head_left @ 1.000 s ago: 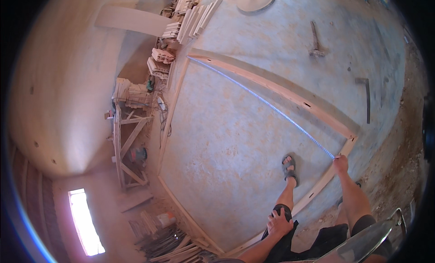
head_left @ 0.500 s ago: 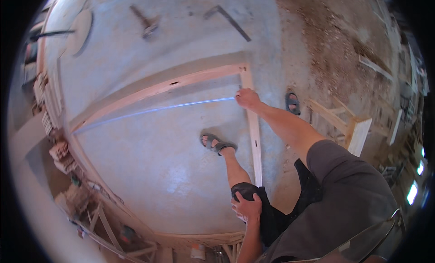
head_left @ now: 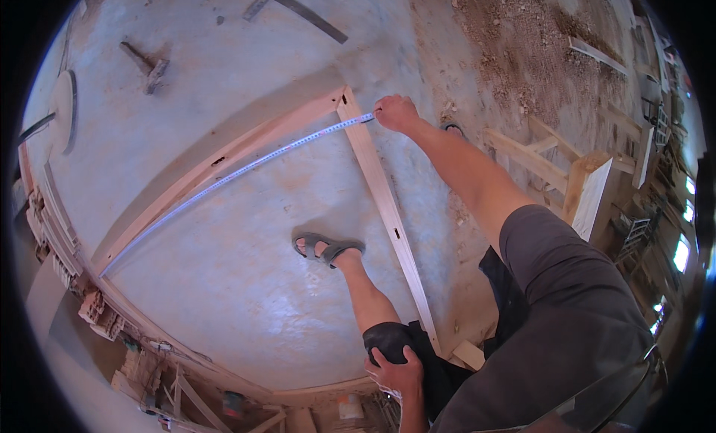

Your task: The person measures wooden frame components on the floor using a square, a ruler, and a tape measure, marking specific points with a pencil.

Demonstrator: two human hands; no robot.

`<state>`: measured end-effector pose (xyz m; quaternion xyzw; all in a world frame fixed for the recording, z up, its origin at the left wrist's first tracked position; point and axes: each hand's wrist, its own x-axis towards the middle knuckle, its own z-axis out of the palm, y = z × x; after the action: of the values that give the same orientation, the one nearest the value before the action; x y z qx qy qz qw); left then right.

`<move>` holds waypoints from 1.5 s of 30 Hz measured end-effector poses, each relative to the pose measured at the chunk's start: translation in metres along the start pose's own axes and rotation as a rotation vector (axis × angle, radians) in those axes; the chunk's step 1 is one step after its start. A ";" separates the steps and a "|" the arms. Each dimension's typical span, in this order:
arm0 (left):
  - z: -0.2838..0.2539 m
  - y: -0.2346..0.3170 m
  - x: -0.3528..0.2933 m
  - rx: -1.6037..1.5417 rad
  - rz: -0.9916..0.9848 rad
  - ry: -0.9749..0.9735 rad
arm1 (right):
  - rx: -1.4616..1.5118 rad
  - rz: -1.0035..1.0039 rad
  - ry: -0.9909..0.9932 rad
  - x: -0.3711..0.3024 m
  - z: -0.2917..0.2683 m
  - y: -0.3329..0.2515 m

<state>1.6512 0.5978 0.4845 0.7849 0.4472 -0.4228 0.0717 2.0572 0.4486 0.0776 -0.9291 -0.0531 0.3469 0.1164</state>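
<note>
The measuring tape (head_left: 257, 163) runs as a thin pale strip from the far-left corner of a wooden frame, close along its long rail (head_left: 168, 202). It crosses over the shorter rail (head_left: 379, 178) near their joint. My right hand (head_left: 397, 114) is closed on the tape's near end, just outside the shorter rail; the fingers hide what part they grip. Slots are cut in both rails. My left hand (head_left: 397, 371) rests on my bent knee with fingers spread, holding nothing. My sandalled foot (head_left: 327, 248) stands on the floor inside the frame.
A metal square (head_left: 294, 14) and a hammer-like tool (head_left: 147, 66) lie on the concrete floor beyond the frame. A wooden trestle (head_left: 578, 183) stands at right, near scattered shavings (head_left: 514, 52). Stacked timber (head_left: 52, 239) lines the left side.
My right hand has moved outward past the shorter rail, drawing the tape across it. The view has shifted, so the frame appears further left. My left hand stays on my knee.
</note>
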 end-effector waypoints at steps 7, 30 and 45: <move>0.005 0.005 -0.002 -0.009 0.018 0.032 | -0.096 -0.034 -0.029 0.030 0.009 0.003; 0.006 0.000 0.002 -0.039 0.070 0.067 | -0.168 0.051 -0.120 0.049 0.016 0.002; 0.012 -0.003 -0.007 -0.044 0.079 0.108 | -0.191 -0.023 -0.033 0.039 0.010 -0.004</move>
<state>1.6399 0.5894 0.4825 0.8218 0.4283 -0.3667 0.0816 2.0804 0.4617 0.0468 -0.9295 -0.0985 0.3541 0.0302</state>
